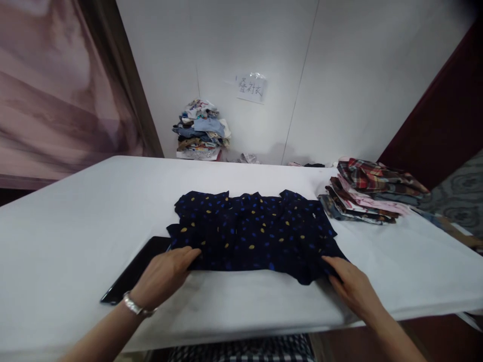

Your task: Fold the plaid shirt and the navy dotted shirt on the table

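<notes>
A dark navy shirt (260, 231) with yellow and blue leaf-like spots lies in front of me on the white table, doubled over and somewhat crumpled. My left hand (171, 266), with a silver bracelet at the wrist, pinches its near left corner. At the near right corner, the fingers of my right hand (345, 281) are closed on the cloth, thumb on top. The near edge between my hands looks slightly raised from the table. Cloth hides some of my fingertips on both sides.
A flat black tablet-like object (132, 271) lies by my left forearm, partly under the shirt. Folded shirts (366, 196) are stacked at the right. Behind the table rises a clothes pile (202, 130). A handwritten paper sign (251, 89) hangs on the wall.
</notes>
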`<state>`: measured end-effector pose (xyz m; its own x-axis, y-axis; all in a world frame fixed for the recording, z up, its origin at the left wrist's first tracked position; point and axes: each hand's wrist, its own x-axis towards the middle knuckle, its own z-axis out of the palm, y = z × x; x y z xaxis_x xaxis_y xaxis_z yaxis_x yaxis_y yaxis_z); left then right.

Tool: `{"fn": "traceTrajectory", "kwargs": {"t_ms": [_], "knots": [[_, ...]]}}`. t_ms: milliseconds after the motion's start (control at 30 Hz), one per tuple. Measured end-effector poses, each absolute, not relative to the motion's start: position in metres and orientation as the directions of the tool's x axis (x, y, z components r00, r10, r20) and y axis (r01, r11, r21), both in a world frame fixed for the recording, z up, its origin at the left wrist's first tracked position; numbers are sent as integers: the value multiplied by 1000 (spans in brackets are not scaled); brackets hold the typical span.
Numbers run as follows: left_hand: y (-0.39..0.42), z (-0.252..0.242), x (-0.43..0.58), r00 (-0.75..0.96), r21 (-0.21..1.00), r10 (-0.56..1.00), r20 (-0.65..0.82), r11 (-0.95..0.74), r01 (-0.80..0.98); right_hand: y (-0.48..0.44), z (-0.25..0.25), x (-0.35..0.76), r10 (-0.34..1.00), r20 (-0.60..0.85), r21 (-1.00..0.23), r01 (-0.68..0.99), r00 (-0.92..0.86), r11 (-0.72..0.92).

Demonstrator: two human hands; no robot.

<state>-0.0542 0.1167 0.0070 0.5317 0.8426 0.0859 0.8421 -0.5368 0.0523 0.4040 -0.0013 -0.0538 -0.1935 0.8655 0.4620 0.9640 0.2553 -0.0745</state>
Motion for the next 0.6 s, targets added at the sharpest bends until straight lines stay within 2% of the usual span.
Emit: {"fn": "traceTrajectory", "kwargs": {"t_ms": [200, 400, 500, 600], "knots": [[120, 22, -100, 350, -76, 905, 243, -342, 937, -13, -73, 391, 923, 327, -87, 966, -205, 245], [147, 19, -118, 226, -94, 932, 282, -207, 974, 13, -76, 417, 967, 240, -126, 985, -89, 122], [193, 37, -108, 241, -153, 937, 252, -207, 966, 76, -34, 431, 972, 226, -108, 990, -65, 91], [252, 90, -87, 212, -128, 937, 278, -183, 975, 161, 50, 438, 963, 266, -58, 997, -36, 53]]}}
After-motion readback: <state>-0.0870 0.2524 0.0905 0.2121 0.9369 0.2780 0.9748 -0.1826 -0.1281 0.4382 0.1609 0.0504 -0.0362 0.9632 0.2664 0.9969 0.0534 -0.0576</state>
